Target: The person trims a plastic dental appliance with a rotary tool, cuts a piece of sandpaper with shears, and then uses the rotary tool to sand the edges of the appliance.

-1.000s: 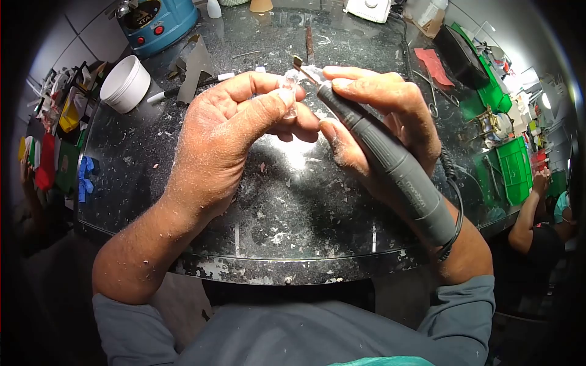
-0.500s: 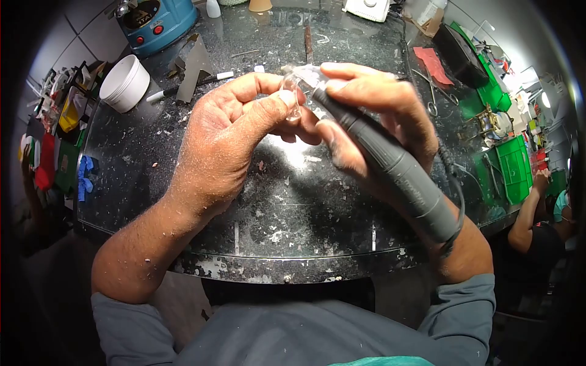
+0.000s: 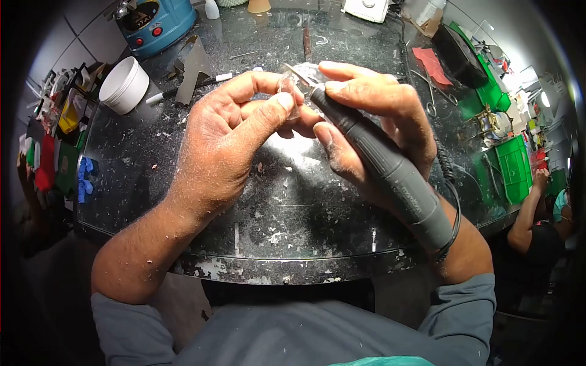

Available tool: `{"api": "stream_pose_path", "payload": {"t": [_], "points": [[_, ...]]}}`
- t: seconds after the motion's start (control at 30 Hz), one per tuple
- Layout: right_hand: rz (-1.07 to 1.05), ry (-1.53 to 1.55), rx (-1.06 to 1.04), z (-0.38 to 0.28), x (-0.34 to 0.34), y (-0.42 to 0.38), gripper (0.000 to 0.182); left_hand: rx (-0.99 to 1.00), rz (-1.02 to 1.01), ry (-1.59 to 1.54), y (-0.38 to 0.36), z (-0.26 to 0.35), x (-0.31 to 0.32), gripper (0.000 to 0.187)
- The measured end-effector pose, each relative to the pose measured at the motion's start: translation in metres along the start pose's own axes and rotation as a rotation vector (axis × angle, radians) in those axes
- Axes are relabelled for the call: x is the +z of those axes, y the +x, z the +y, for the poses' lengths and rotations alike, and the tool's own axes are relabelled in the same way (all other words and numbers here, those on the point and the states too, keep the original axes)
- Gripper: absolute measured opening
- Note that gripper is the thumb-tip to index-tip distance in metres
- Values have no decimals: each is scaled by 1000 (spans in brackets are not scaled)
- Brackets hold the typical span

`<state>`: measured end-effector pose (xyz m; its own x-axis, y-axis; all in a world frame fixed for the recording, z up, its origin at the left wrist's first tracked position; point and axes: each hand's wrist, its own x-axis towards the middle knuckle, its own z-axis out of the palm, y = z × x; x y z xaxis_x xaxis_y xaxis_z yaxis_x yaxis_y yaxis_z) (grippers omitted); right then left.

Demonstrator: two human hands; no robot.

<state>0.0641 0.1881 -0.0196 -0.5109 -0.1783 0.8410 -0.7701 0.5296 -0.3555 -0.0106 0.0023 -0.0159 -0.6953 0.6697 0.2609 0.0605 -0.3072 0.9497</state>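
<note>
1. In the head view, the black-and-grey rotary handpiece (image 3: pixel 394 177) is slanting above the desk (image 3: pixel 293 232), its nose pointing away and to the left, its coiled cable (image 3: pixel 448 165) running up beside it on the right.
2. The right hand (image 3: pixel 390 116) is wrapping the handpiece's front half; its grip is closing firmly round the barrel, the thumb lying on the left side and the fingers on the right.
3. The left hand (image 3: pixel 223 137) is sitting left of the handpiece's nose, its grip pinching almost fully together, thumb against fingers, holding a small clear piece (image 3: pixel 289 97).
4. That clear piece is resting just off the handpiece's nose, where the slim bit (image 3: pixel 296 74) is reaching over it; whether they are touching, I cannot tell.
5. Left of the handpiece and farther off, a white tub (image 3: pixel 125 85), a marker (image 3: pixel 160 96) and a bent grey plate (image 3: pixel 195 70) are lying near one another.
6. Beyond the handpiece to the right, a red sheet (image 3: pixel 432 66) is lying flat; a green crate (image 3: pixel 514 169) is standing farther right.
</note>
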Motion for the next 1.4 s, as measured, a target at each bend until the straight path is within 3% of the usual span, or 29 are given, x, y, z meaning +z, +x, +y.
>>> {"api": "stream_pose_path", "payload": {"t": [0.17,0.3,0.43,0.5,0.67,0.77,0.87,0.93,1.0,1.2,1.33,1.4], "points": [[74,-37,-60,3,2,2,40,18,-1,-15,-2,1,3,17],[8,-62,-142,5,-2,4,42,12,-1,49,-2,7,5,20],[67,-17,-49,2,0,3,43,16,-5,66,-2,5,3,24],[28,-34,-148,7,-2,3,42,16,-4,40,-2,6,3,24],[-10,-33,-137,5,-5,5,39,6,6,53,-2,5,4,25],[112,44,20,-3,2,4,40,30,-12,26,-2,4,3,25],[-12,-31,-141,3,-5,7,39,12,7,30,-2,5,5,25],[-6,-35,-138,1,-4,6,40,95,-1,51,-1,2,3,22],[69,-2,-31,-4,-3,6,39,88,6,52,-2,2,4,22],[69,47,-20,-4,-3,6,39,113,15,100,-1,2,3,22],[-38,-15,-83,-2,-7,5,39,141,25,112,0,3,3,22],[98,50,-38,-1,-2,5,39,125,23,110,-1,4,4,22]]}}
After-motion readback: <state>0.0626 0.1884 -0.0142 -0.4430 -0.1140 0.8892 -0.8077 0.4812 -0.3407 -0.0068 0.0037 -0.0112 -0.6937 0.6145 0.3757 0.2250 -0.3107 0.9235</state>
